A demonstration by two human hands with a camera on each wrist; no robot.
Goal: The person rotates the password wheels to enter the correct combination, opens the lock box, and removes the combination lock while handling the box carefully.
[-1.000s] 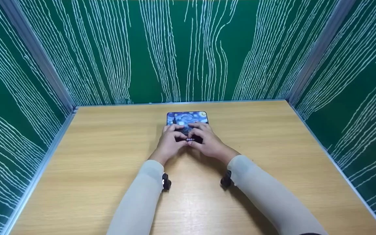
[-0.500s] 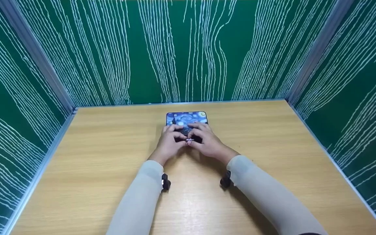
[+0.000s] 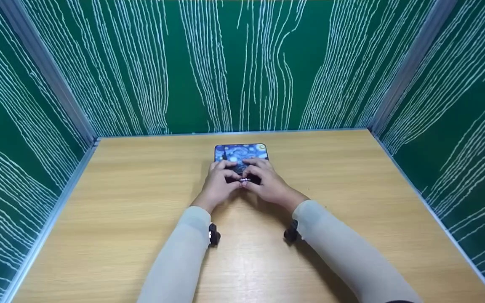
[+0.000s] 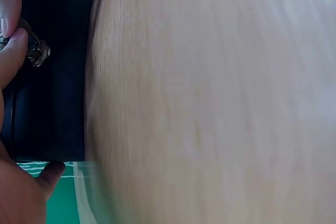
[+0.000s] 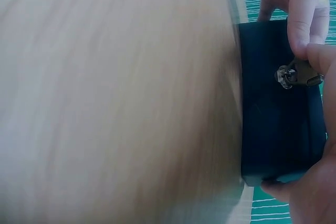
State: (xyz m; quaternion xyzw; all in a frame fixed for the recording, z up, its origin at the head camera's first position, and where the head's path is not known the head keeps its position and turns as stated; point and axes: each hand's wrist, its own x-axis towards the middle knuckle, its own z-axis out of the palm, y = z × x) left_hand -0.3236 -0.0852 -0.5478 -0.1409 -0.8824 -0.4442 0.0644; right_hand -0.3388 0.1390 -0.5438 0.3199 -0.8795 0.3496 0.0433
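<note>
A box (image 3: 241, 152) with a swirling blue night-sky picture on its lid stands on the table, its dark front (image 5: 275, 124) facing me. A small metal padlock (image 5: 303, 73) hangs from the silvery latch (image 5: 285, 77) there. My left hand (image 3: 220, 182) comes from the left and pinches the padlock between thumb and index finger. From the other side my right hand (image 3: 271, 182) pinches it too, the thumbs nearly meeting. Other fingers of both hands rest on the lid and along the box's sides. Fingertips partly cover the padlock.
The light wooden table (image 3: 133, 202) spreads around the box. Green panels with white wavy lines (image 3: 259, 67) enclose its back and sides, joined by grey corner posts (image 3: 411, 59). Dark wrist cameras (image 3: 214, 235) sit on the sleeves.
</note>
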